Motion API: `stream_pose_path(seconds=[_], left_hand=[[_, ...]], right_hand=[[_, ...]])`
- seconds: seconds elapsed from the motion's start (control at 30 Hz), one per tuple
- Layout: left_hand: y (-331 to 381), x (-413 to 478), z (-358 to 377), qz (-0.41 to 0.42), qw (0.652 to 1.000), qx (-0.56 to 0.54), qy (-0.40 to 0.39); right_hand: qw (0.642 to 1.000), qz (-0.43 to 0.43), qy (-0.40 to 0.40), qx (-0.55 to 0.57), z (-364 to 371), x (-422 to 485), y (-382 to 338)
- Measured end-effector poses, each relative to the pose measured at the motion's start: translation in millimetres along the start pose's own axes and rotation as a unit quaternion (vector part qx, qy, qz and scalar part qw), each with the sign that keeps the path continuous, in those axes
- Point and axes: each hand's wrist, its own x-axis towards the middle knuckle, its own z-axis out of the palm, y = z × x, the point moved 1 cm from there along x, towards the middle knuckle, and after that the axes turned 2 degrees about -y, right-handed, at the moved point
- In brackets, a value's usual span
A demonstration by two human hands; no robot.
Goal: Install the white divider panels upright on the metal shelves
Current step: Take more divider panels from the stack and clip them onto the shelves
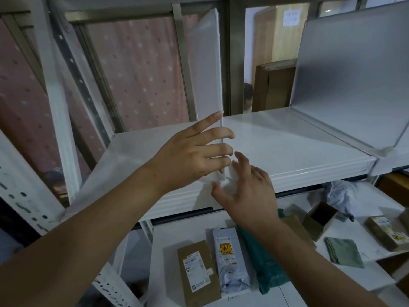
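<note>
I've got the divider panel (207, 69) standing edge-on to me on the upper shelf (287, 149), roughly upright w/ its top leaning a bit left in this wide view. Its front edge runs down to the shelf lip, where a white clip or foot (223, 185) sits at the base; can't tell if it's fully seated.

Left hand (190, 160) is spread flat against the panel's left face, fingers (219, 134) reaching across the front edge, not clenched. Looks like it's there to brace the sheet so it doesn't tip while the base gets sorted. Right hand (245, 191) is low at the shelf lip, fingers curled loosely around the white clip, thumb below, more a pinch-and-push than a firm grasp. Whether it's actually squeezing the clip, I cannot tell; the fingers hide the contact.

A second panel (349, 74) already stands to the right on the same level, so I judge this as one divider done, this one mid-fit. Next move prob. needs pressing the clip onto the lip while keeping the sheet plumb; risk is the thin sheet flexing or popping out if the brace comes off early.

Lower shelf (365, 273) holds parcels: a brown box (197, 271), a grey bag (230, 260), a green bag (265, 269). Not in the way.
</note>
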Motion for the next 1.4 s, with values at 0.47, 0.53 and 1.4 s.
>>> stream_pose_path(seconds=[0.47,0.53,1.4], left_hand=[[36,-9,4,-0.025,0.995,0.021,-0.098],[46,-10,4,-0.036,0.994,0.007,-0.103],[134,132,75,-0.161,0.968,-0.191,0.021]], right_hand=[[0.994,-0.080,-0.063,0.033,-5,-1,17],[0.984,-0.121,-0.119,0.058,-16,-3,26],[0.968,0.152,-0.072,-0.188,-198,-79,98]])
